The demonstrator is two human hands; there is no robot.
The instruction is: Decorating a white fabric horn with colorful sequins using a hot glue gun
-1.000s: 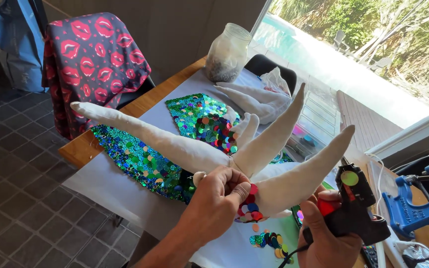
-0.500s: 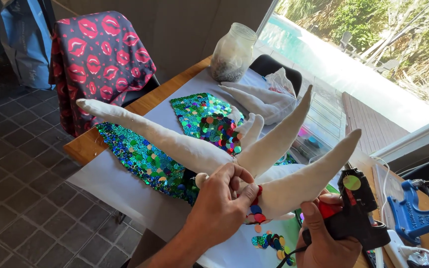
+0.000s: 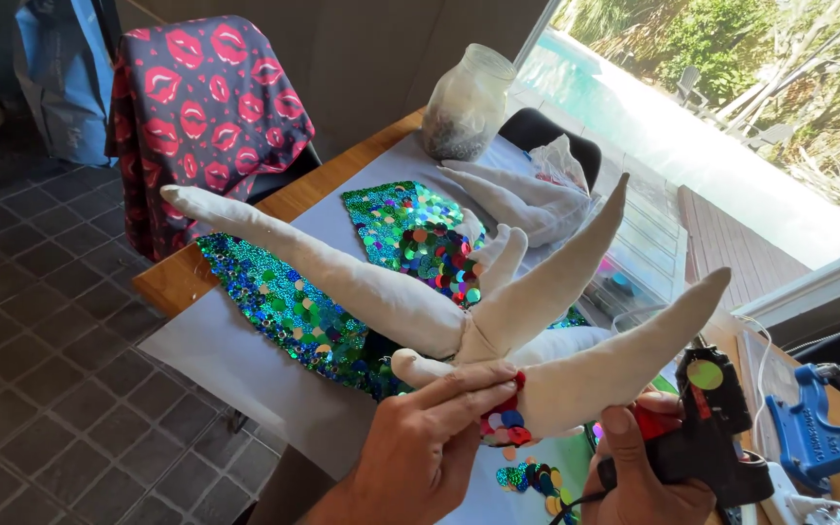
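Left hand [image 3: 430, 442] pinches a strip of red and blue sequins [image 3: 506, 420] against the centre of the cream stuffed fabric starfish [image 3: 459, 311], whose long arms splay up-left and up-right above the sequin cloth [image 3: 284, 306]. Right hand [image 3: 648, 481], just right of that spot, grips a black glue gun [image 3: 712, 437], nozzle up.

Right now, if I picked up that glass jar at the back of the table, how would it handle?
The jar is probably heavy for its size: dark grainy fill sits in its lower part. Its smooth glass may be slippery and would likely break if dropped. It stands upright on a broad base on the table, so a gentle push would more likely slide it than tip it.
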